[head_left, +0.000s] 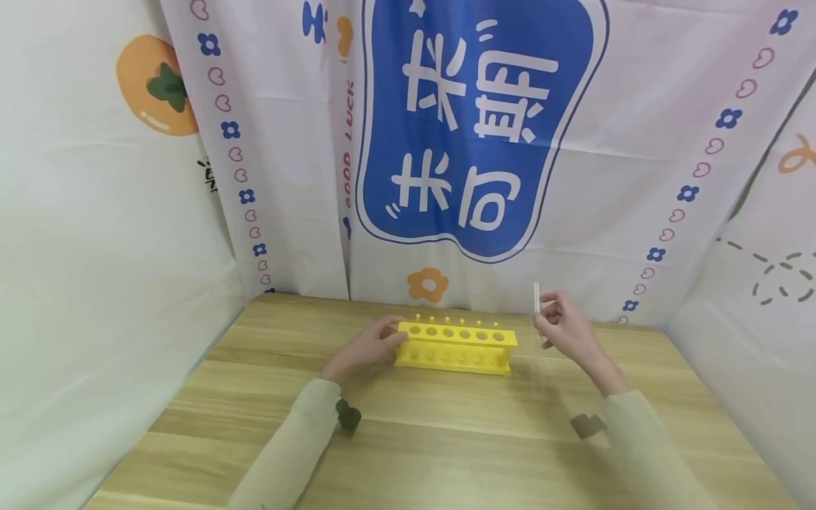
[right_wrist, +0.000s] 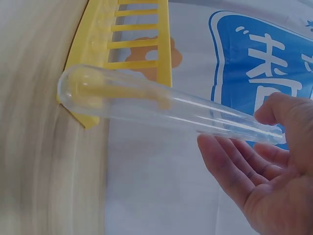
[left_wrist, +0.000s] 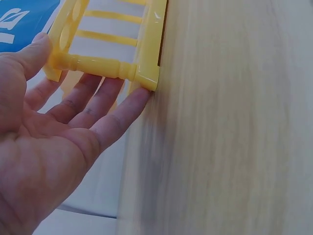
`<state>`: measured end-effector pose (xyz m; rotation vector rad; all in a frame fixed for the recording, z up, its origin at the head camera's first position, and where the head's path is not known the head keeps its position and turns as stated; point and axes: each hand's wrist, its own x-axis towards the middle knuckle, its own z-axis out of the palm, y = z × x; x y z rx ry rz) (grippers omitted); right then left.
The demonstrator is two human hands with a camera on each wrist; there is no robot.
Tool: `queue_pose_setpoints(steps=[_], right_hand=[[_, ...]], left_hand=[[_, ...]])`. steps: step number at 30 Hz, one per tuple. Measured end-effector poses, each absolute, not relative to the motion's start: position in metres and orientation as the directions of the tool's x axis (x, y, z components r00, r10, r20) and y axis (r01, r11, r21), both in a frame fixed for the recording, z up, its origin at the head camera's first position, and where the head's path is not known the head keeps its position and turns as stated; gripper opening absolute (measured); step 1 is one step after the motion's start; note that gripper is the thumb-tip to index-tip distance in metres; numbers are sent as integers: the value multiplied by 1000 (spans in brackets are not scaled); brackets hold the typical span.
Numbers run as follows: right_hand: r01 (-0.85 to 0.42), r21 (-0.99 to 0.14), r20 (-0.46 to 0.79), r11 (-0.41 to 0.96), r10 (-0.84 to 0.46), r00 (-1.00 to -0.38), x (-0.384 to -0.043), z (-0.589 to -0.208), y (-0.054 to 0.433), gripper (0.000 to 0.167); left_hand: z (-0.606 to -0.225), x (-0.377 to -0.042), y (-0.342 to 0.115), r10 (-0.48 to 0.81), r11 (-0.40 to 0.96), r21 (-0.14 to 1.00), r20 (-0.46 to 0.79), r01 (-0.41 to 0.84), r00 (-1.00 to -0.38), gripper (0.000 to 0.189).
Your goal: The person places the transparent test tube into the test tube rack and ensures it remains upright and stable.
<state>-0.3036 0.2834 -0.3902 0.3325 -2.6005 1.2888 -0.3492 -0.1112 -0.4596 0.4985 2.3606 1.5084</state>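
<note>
A yellow test tube rack point(head_left: 455, 340) stands upright on the table, with a row of round holes in its top plate and several pegs behind them. My left hand point(head_left: 370, 346) holds its left end; in the left wrist view the thumb is at the top plate and the fingers lie along the end post and base. To the right of the rack, my right hand point(head_left: 567, 333) pinches a clear test tube point(right_wrist: 161, 107) between thumb and fingers near one end. The tube's rounded end points down, apart from the rack. No contents show in the tube.
The wood-grain table point(head_left: 408, 453) reaches back to a printed white curtain point(head_left: 306, 212) with a blue sign pattern. White cloth walls rise at the left and right sides. Dark bands point(head_left: 348, 414) sit at both wrists over pale sleeves.
</note>
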Motion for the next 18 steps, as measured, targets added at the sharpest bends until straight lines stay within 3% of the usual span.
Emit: queue_pose_setpoints(steps=[9, 18], right_hand=[[-411, -695, 438, 590, -107, -893, -305, -380, 267, 40], [-526, -650, 612, 549, -31, -790, -286, -354, 239, 35]], left_hand=[[-460, -350, -112, 462, 350, 929, -58, 121, -885, 55], [-464, -353, -112, 467, 337, 935, -64, 111, -882, 52]])
